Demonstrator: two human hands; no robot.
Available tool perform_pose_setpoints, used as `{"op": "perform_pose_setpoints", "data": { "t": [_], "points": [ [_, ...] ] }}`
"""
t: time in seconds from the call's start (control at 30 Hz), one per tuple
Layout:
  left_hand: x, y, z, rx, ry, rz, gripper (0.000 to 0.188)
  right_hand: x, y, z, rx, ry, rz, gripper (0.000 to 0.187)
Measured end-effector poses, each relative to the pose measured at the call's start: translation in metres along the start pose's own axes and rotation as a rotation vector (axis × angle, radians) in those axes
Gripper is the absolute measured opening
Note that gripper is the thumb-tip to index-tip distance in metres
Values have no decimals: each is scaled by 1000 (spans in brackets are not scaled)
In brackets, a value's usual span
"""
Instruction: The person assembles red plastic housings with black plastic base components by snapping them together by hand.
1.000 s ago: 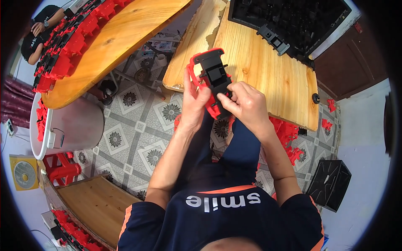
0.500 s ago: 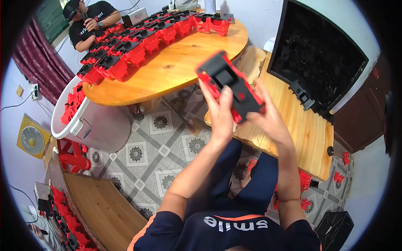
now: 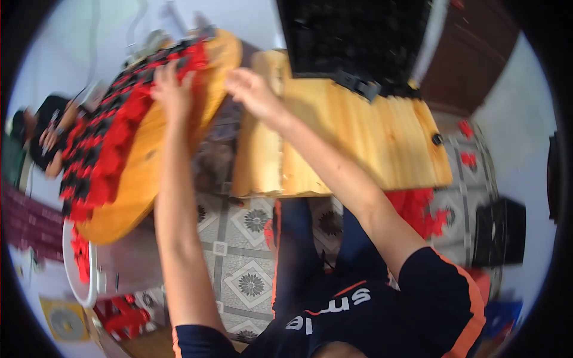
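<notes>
My left hand (image 3: 173,92) reaches over the oval table at the left, fingers spread, against the near side of the rows of red and black plastic parts (image 3: 113,149). Motion blur hides whether it touches one of them. To its right my right hand (image 3: 253,95) hangs in the air between the two tables. Its fingers are bent and smeared, and no object shows in them. On the rectangular wooden table (image 3: 358,149), a black plastic part (image 3: 356,85) lies in front of a large black tray-like panel (image 3: 358,36).
A white bin (image 3: 92,271) holding red pieces stands under the oval table's edge (image 3: 107,230). Another person (image 3: 54,128) is beyond that table. Red parts (image 3: 412,212) lie beneath the rectangular table. A black box (image 3: 500,231) sits on the tiled floor at right.
The red and black part that both hands held is out of them. Both hands have moved left toward the oval table, and the view has turned left.
</notes>
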State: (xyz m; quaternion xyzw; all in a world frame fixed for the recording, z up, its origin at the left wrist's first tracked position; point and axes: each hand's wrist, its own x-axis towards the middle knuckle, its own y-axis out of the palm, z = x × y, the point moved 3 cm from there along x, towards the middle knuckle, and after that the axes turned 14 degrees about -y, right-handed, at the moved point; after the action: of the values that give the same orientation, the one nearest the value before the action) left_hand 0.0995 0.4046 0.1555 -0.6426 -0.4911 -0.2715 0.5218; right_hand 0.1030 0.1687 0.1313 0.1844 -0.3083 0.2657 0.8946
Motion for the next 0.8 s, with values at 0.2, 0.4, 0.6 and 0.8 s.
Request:
{"op": "perform_pose_setpoints", "data": {
  "t": [0.2, 0.4, 0.6, 0.8],
  "points": [
    [44, 55, 38, 257, -154, 171, 58, -186, -102, 46, -480, -60, -72, 26],
    [64, 44, 61, 697, 210, 20, 94, -378, -188, 107, -913, -48, -321, 19],
    [-19, -46, -141, 253, 375, -371, 70, -519, -290, 117, -1018, 333, -740, 17],
    [-344, -100, -382, -526, 693, 901, 45, -600, -413, 72, -950, 621, -1099, 21]
  ]
}}
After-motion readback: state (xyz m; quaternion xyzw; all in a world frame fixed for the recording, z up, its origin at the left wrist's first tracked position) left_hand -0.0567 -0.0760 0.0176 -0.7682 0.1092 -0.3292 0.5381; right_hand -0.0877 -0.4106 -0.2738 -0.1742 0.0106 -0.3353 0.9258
